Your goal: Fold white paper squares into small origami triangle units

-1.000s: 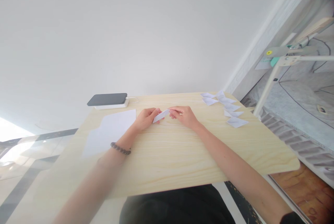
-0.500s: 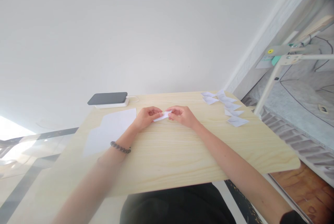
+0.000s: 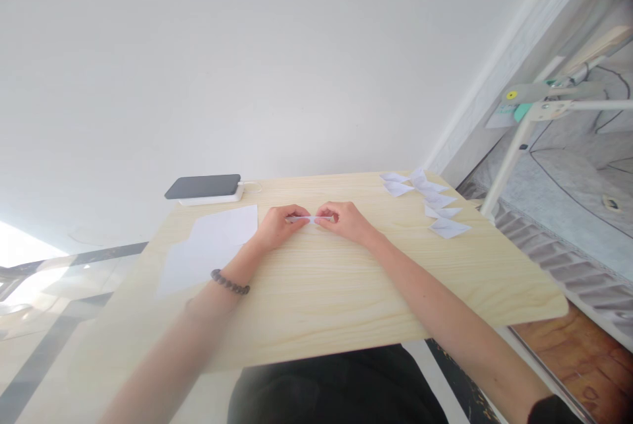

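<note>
Largest first: plain wall [image 3: 297,68], beyond the far edge of the table [image 3: 336,305]. Then the table itself, pale with wood grain, rounded at the near right corner. At the table's left side, overlapping paper sheets [image 3: 222,233], lying flat. Along the table's far right, a loose row of folded papers [image 3: 450,229], pointed and slightly raised, near one another or partly overlapping. At the table's far left corner, a dark phone [image 3: 205,186] on top of a white block [image 3: 212,200], with a pale cable [image 3: 254,188] beside.

Over the middle of the table, left hand [image 3: 279,226] and right hand [image 3: 346,221], face to face. Around the left wrist, a beaded bracelet [image 3: 230,282], above the table's left half. Smallest, a strip of white paper [image 3: 312,219], between the two hands and mostly hidden by fingers. Runs lengthwise from side to side, roughly parallel to the table's far edge, with a narrow profile in view. Lies to the right of the left fingertips and to the left of the right ones; no hand nearer than the other. Left thumb and fingers closed in a pinch on one end, right thumb and fingers likewise on the other. Impossible to tell whether touching the table or just above.
</note>
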Available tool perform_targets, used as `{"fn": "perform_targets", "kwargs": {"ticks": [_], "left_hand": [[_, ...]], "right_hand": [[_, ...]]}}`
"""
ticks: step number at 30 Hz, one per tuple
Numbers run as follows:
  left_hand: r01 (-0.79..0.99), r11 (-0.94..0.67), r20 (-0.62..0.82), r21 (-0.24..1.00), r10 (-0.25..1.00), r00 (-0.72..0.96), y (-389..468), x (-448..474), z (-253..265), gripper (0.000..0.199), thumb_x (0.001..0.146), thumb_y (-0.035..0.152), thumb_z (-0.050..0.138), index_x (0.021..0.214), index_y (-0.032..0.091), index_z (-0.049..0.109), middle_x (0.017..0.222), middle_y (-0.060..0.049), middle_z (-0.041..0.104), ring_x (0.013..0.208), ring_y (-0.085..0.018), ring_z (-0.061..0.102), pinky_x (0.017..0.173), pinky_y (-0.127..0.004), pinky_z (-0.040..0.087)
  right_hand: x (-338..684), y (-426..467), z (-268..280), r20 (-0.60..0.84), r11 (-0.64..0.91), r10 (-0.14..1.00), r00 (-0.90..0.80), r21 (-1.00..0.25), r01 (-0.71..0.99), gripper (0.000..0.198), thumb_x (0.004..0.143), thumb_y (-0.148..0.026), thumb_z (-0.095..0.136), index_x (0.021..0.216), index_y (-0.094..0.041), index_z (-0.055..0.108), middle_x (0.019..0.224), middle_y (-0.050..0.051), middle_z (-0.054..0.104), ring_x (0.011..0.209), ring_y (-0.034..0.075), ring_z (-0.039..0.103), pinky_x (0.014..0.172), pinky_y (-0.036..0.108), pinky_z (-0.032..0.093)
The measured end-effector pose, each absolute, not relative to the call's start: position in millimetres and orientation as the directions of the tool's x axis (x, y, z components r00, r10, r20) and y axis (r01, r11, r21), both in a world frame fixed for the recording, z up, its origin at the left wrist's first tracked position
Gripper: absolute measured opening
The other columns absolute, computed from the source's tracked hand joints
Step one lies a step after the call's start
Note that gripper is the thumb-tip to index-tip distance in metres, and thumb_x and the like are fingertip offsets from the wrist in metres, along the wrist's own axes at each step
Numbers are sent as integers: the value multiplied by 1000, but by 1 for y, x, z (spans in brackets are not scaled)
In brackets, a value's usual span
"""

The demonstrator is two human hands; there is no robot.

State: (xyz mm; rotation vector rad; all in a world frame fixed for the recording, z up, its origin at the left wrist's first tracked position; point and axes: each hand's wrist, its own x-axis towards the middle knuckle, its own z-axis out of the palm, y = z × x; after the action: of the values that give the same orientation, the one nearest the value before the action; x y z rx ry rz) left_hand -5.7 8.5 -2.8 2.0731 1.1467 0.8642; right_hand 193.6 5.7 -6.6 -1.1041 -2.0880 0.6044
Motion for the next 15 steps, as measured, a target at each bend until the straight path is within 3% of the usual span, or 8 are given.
{"fn": "perform_targets", "kwargs": {"ticks": [7,15], "left_hand": [[515,-513,300,687,845,442,8,-3,-2,17,75,30,50,77,17,63,80,-1,65,76,-15,57,71,-25,43],[483,-508,298,713,844,446,6,-2,-1,23,78,34,48,83,18,64,85,-2,66,79,-15,59,74,-25,44]], "right_hand": [[188,4,-6,405,631,775,-484,-528,568,14,79,-25,48,81,-18,61,79,1,63,67,11,53,63,21,37],[190,3,-6,442,667,744,-501,-442,600,16,82,-27,46,85,-19,60,84,3,63,71,12,56,67,22,39]]}}
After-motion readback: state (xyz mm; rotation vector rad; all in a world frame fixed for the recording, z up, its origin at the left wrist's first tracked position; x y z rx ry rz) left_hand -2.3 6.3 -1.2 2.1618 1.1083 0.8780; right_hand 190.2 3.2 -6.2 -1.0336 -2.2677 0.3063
